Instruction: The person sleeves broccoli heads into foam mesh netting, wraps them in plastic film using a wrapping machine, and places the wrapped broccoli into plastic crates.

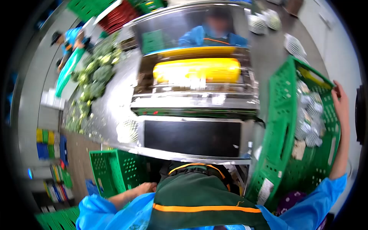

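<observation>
Curled over the rim of the green perforated plastic crate (283, 115), right of the silver metal machine (191, 102), the right hand (340, 96) should hold firmly to steady it; below the machine, whether the left hand (146, 188) grips anything is unclear.

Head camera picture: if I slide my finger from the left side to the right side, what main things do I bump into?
Broccoli → yellow roller → white-looking bundles inside a green crate → the person's right hand.
</observation>
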`<state>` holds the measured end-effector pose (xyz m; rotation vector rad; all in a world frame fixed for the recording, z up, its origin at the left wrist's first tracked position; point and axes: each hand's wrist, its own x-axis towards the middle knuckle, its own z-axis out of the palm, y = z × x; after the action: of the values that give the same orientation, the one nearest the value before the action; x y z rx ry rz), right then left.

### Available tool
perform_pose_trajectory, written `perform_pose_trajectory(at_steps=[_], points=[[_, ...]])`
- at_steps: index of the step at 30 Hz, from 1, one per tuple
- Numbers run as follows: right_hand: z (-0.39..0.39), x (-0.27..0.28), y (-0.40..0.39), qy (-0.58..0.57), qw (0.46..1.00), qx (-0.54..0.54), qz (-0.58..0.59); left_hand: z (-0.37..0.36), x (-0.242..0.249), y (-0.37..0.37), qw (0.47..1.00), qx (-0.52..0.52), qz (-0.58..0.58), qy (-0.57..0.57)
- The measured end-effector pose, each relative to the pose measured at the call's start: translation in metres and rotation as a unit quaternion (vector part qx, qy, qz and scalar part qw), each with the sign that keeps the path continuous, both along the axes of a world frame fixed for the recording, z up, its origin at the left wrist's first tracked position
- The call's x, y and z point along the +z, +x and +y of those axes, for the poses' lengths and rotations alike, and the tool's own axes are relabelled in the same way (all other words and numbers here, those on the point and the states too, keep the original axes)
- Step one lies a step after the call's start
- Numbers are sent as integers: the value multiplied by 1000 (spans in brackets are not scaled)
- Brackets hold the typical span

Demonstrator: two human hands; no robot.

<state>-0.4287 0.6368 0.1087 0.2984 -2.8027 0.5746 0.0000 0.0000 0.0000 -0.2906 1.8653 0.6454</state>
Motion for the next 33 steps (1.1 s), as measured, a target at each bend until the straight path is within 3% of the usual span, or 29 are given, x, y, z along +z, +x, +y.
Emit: perform_pose_trajectory(at_steps=[2, 6, 7, 8, 9, 10, 11, 12, 13, 16, 18, 19, 21, 22, 24, 26, 28, 29, 30, 32, 33], points=[[-127, 24, 34, 8, 997, 73, 3, -10, -8, 4, 990, 5, 135, 24], [-301, 62, 98, 115, 966, 228, 25, -68, 23, -10, 993, -13, 72, 96], [-328, 56, 108, 131, 958, 253, 44, -84, 54, -44, 996, 36, 16, 77], [-352, 49, 118, 146, 950, 269, 64, -112, 56, -52, 979, 106, 168, 56], [-375, 44, 130, 125, 947, 293, 47, -137, 54, -58, 933, 274, 233, -7], [-397, 37, 140, 106, 943, 313, 31, -170, 25, -60, 880, 283, 362, -119], [-422, 28, 152, 32, 954, 299, 5, -191, 16, -70, 829, 220, 493, -144], [-444, 14, 164, -69, 961, 265, -35, -211, -1, -75, 849, 161, 456, -215], [-469, -3, 175, -178, 955, 214, -97, -223, -36, -80, 846, 203, 454, -193], [-542, -47, 212, -302, 929, 159, -141, -225, -90, -102, 865, 220, 428, -145], [-577, -46, 240, -253, 917, 253, -179, -247, -111, -100, 830, 392, 396, 28], [-584, -51, 249, -199, 909, 329, -159, -259, -116, -101, 795, 466, 371, 115], [-592, -63, 260, -212, 887, 318, -259, -269, -122, -89, 666, 635, 311, 237], [-593, -65, 260, -209, 884, 303, -288, -277, -136, -79, 596, 700, 260, 294], [-601, -53, 250, -256, 869, 315, -284, -264, -122, -63, 412, 769, 298, 386], [-593, -26, 209, -189, 924, 319, -94, -253, -60, -58, 423, 750, 305, 408], [-579, 4, 131, -187, 933, 302, 56, -267, -41, -66, 562, 659, 306, 395], [-576, 24, 87, -242, 932, 268, 23, -259, -37, -79, 596, 617, 401, 322], [-573, 41, 39, -156, 940, 276, 123, -242, -14, -96, 619, 585, 454, 260], [-555, 42, -65, 47, 922, 224, 313, -239, -57, -101, 661, 580, 444, 172], [-537, 37, -96, 91, 939, 188, 273, -236, -90, -95, 669, 585, 442, 120]])
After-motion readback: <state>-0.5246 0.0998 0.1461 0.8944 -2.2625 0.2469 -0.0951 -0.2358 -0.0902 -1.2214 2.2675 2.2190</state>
